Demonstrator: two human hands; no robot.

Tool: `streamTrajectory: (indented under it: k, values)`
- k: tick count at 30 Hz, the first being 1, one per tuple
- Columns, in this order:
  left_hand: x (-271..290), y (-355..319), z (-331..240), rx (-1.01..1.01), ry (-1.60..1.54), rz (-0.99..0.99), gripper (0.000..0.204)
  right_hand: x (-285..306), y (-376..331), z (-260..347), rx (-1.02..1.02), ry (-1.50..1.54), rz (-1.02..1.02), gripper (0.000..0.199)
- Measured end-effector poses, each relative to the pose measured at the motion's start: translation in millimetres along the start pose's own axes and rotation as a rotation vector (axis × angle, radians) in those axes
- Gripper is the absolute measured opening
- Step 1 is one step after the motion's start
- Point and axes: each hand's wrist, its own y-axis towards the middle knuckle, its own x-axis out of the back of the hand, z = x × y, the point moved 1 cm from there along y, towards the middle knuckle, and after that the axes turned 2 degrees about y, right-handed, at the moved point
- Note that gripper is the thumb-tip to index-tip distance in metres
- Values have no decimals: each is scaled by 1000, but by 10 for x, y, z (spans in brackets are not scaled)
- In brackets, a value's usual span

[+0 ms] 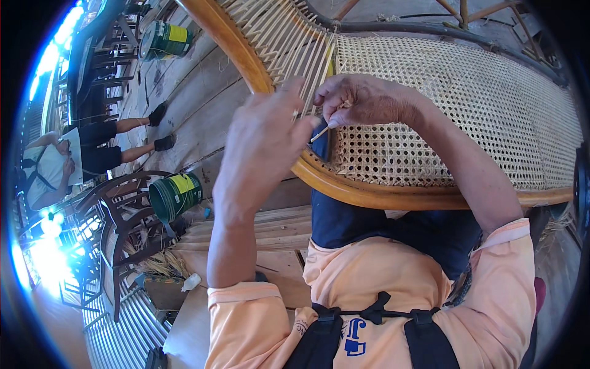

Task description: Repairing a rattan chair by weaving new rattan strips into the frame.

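A curved piece of furniture with an orange-brown wooden rim (362, 190) lies across my lap. Woven cane webbing (418, 154) with small open holes fills its right side, and long pale cane strands (295, 52) stretch over its upper left part. My right hand (369, 101) is closed in a pinch at the webbing's left edge, with a short, thin cane strip (319, 134) sticking out below its fingers. Just left of it, over the rim and the strands, is my left hand (261, 141). Motion smears its fingers, so whether they grip a strand is unclear.
Two green buckets (161, 202) with yellow labels stand on the plank floor to the left. Dark wooden chair frames (117, 215) stand nearby, beside loose cane fibres (165, 263). Farther left is another person (101, 150) in dark shorts.
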Motion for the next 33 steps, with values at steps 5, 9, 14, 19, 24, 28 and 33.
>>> streamTrajectory:
  k: [5, 9, 14, 19, 24, 28, 33]
  values:
    - [-77, -300, 274, 203, -268, -387, 34, -39, 85, -65, 45, -108, 54, 13]
    - [-473, -572, 431, 463, -506, -673, 35, -118, 148, -42, -136, -112, 160, 13]
    - [-994, -759, 269, 508, -831, -755, 43, -104, 203, -69, -117, -138, 214, 13]
    - [-1143, -797, 155, 549, -1195, -762, 54, -174, 245, -143, -59, -152, 202, 15]
    - [-1168, -733, 116, 624, -1204, -643, 65, -180, 249, -113, -66, -213, 185, 16]
    - [-1159, -669, 105, 736, -1108, -555, 73, -199, 231, -33, -88, -287, 167, 15]
    - [-1174, -635, 84, 742, -1137, -569, 76, -237, 187, 18, 5, -452, 28, 14]
